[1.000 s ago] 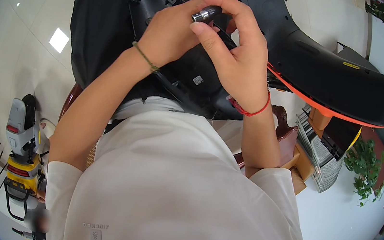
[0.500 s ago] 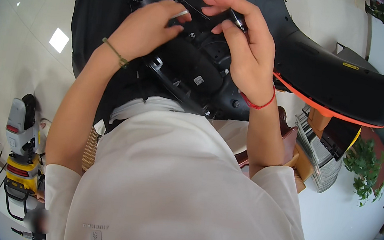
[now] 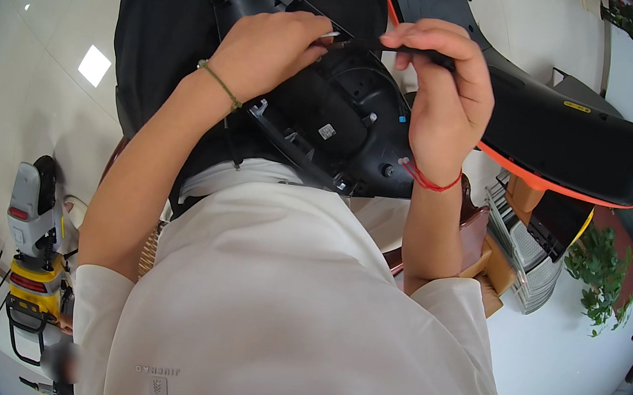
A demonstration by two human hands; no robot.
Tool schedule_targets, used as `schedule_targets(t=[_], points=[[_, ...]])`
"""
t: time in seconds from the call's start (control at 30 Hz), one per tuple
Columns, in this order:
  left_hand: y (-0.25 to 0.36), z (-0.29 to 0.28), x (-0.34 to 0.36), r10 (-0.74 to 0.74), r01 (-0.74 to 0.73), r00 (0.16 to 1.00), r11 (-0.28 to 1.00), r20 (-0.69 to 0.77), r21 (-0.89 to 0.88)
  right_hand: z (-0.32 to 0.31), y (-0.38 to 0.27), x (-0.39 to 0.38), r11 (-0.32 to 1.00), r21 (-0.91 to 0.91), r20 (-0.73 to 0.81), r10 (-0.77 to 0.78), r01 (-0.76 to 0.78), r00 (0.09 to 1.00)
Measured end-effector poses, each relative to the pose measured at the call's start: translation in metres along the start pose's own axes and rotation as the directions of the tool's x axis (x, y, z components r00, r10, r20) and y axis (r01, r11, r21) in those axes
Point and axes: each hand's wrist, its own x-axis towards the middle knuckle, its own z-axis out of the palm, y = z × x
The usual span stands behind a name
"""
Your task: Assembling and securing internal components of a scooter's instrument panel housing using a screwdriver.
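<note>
Across my lap lies a black moulded plastic cover (image 3: 348, 110), its hollow inner side up, with posts, clips and a small square label. Over its far part, my right hand (image 3: 451, 87) grips a slim black tool (image 3: 368, 45) like a screwdriver, blurred, held level and pointing left. My left hand (image 3: 275, 56) is pinched at the tool's tip. A small pale sliver shows at its fingers, and whatever they hold is hidden. A tiny blue piece (image 3: 403, 118) shows at the cover's right edge, beside my right wrist.
A black and orange scooter body (image 3: 550, 124) with a long seat stands close on the right. Behind it are stacked metal chair frames (image 3: 522, 248) and a green plant (image 3: 602, 275). A yellow and grey scooter (image 3: 36, 264) is at the lower left on the tiled floor.
My right hand has moved right, and its black tool has swung level toward my left hand. My left hand has shifted right and slightly nearer. The blue piece has come into view.
</note>
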Motion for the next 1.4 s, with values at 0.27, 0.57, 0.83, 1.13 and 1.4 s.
schedule_targets(t=[0.27, 0.57, 0.83, 1.13, 1.4], points=[[-0.018, -0.008, -0.006, -0.11, 0.107, 0.991, 0.993, -0.079, -0.046, -0.024, -0.016, 0.004, 0.963, 0.263, -0.107, -0.035, 0.062, 0.994], [-0.027, -0.023, -0.021, -0.215, 0.189, 0.973, 0.948, -0.078, -0.257, -0.043, -0.032, -0.018, 0.971, 0.211, -0.042, 0.129, -0.117, 0.991], [-0.022, -0.015, -0.011, -0.202, 0.218, 0.975, 0.954, 0.093, -0.208, -0.048, -0.03, -0.033, 0.977, 0.088, -0.078, 0.201, -0.195, 0.976], [-0.016, -0.011, -0.009, -0.127, 0.129, 0.977, 0.992, 0.169, -0.001, -0.045, -0.029, -0.034, 0.976, 0.085, -0.068, 0.208, -0.202, 0.976], [-0.017, -0.004, -0.009, -0.075, 0.065, 0.985, 0.995, 0.154, 0.071, -0.047, -0.028, -0.034, 0.971, 0.08, -0.031, 0.227, -0.224, 0.973]])
